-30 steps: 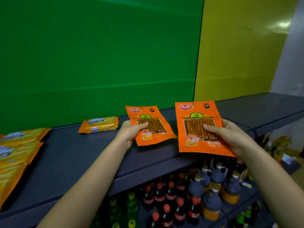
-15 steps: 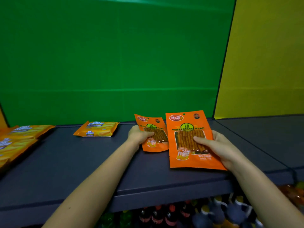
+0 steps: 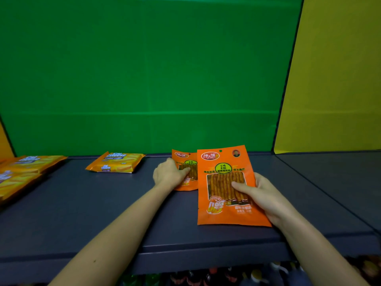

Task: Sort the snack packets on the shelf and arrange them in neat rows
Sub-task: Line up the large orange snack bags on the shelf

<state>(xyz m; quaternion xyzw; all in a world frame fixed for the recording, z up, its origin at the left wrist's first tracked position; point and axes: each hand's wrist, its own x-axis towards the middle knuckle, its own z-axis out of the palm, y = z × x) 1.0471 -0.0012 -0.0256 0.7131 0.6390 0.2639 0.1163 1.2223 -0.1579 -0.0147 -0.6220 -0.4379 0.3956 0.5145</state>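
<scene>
Shelf [image 3: 103,203]: dark grey and flat, with snack packets on top
Left hand [image 3: 169,176]: grasping the far orange packet [image 3: 183,159] by its left side, thumb on the front, the other fingers hidden behind it
Right hand [image 3: 261,195]: grasping the near orange packet [image 3: 224,213] by its right side, thumb pressed across the see-through window, fingers tucked under the packet
Far orange packet: near the back of the shelf, close to the green wall [image 3: 144,79]
Near orange packet: toward the front of the shelf, covering the right side of the far one; I cannot tell if it lies flat or is lifted a bit
Yellow cheese packet [image 3: 116,163]: lying alone on the shelf, well to the left of the left hand
Pile of yellow packets [image 3: 24,168]: at the far left of the shelf, partly cut off by the edge
Yellow wall [image 3: 334,79]: behind the right part of the shelf
Bottles [image 3: 206,276]: down below the shelf, only their tops showing
</scene>
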